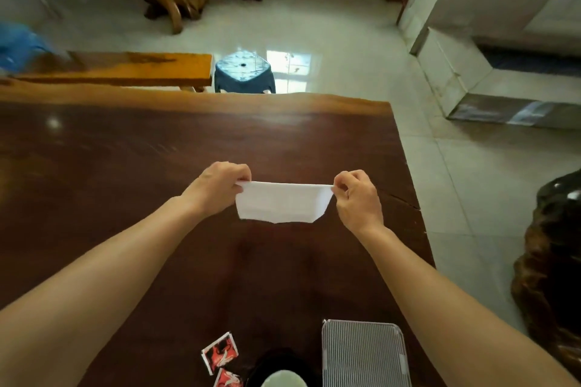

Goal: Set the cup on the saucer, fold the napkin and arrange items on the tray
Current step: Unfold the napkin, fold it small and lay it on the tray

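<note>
- The left hand (220, 188) pinches the upper left corner of a white napkin (283, 203) between its thumb and curled fingers. It is raised above the middle of a dark wooden table (125, 166).
- The right hand (356, 198) pinches the upper right corner in the same way. The napkin's top edge is stretched taut between the two hands.
- The napkin hangs below that edge as a wide, shallow band. Its lower right corner is cut off at a slant, and it is clear of the table top.
- Both bare forearms reach in from the bottom corners of the head view.
- At the near edge of the table, right of centre, a ribbed metal tray (364, 355) lies flat. The right forearm crosses over its corner.
- Just left of the tray, the pale rim of a cup (283, 380) shows at the bottom edge. It appears to sit on a dark saucer (276, 360), though the frame crops both.
- Two small red-and-white packets (220, 353) lie on the table beside the saucer, one nearer than the other.
- Beyond the far edge of the table stand a blue stool (243, 75) and an orange-toned wooden bench (119, 67), on a glossy pale tiled floor (345, 50).
</note>
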`<move>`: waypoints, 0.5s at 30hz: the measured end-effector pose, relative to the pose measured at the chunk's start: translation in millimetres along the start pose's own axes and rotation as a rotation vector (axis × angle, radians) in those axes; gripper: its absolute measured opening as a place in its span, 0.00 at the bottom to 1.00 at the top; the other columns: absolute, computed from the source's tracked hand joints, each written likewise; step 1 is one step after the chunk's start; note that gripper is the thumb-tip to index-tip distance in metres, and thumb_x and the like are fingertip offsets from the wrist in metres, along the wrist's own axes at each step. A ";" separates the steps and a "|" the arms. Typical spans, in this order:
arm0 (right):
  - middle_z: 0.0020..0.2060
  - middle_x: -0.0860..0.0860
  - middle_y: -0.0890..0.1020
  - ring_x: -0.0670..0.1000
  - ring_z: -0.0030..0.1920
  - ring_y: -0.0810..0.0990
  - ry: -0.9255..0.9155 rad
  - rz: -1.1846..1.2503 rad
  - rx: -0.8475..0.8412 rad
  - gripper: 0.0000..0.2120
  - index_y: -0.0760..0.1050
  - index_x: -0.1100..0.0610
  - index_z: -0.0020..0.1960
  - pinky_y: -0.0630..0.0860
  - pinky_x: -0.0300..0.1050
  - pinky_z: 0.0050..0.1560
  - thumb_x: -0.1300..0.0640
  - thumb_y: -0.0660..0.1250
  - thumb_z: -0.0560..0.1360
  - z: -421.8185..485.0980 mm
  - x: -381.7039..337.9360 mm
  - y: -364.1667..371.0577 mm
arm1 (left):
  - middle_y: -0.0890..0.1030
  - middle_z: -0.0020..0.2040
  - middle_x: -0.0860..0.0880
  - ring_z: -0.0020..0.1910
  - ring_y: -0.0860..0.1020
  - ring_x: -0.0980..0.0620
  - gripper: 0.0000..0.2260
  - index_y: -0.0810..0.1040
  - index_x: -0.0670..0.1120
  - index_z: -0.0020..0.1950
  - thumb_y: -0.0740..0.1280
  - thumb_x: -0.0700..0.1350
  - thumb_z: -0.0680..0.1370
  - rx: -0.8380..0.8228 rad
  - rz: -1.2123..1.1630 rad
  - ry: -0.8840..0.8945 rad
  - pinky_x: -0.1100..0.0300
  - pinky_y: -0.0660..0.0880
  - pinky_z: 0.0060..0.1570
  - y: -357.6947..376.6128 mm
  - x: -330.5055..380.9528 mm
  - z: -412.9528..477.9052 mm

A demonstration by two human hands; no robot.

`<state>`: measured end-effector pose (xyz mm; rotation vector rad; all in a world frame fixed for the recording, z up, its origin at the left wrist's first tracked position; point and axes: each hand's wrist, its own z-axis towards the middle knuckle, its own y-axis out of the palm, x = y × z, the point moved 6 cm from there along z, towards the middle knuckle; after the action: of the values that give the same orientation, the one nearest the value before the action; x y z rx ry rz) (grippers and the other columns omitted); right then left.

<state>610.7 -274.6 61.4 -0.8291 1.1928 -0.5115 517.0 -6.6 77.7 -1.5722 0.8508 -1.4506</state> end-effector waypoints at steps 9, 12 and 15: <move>0.42 0.47 0.77 0.50 0.41 0.78 -0.034 -0.032 -0.247 0.05 0.77 0.51 0.44 0.81 0.49 0.42 0.57 0.69 0.78 -8.0 -4.7 1.1 | 0.85 0.40 0.49 0.40 0.83 0.50 0.04 0.86 0.48 0.46 0.77 0.44 0.73 -0.055 -0.193 -0.142 0.56 0.81 0.41 -13.3 -20.5 -18.3; 0.43 0.46 0.79 0.50 0.41 0.79 -0.017 -0.005 -0.346 0.07 0.76 0.48 0.42 0.77 0.44 0.38 0.56 0.69 0.78 -10.8 -1.1 7.0 | 0.84 0.38 0.51 0.39 0.82 0.54 0.02 0.84 0.51 0.42 0.76 0.47 0.73 -0.081 -0.240 -0.181 0.60 0.76 0.37 -11.7 -26.6 -23.1; 0.42 0.45 0.80 0.49 0.40 0.80 0.033 0.040 -0.386 0.08 0.75 0.47 0.40 0.76 0.43 0.37 0.54 0.69 0.78 -7.1 4.1 12.9 | 0.85 0.37 0.53 0.38 0.82 0.56 0.02 0.85 0.51 0.43 0.76 0.48 0.74 -0.108 -0.299 -0.223 0.62 0.74 0.36 -6.4 -33.1 -21.8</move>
<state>604.3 -271.8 47.8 -1.1249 1.3578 -0.2641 491.3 23.0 69.0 -1.9666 0.5899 -1.4154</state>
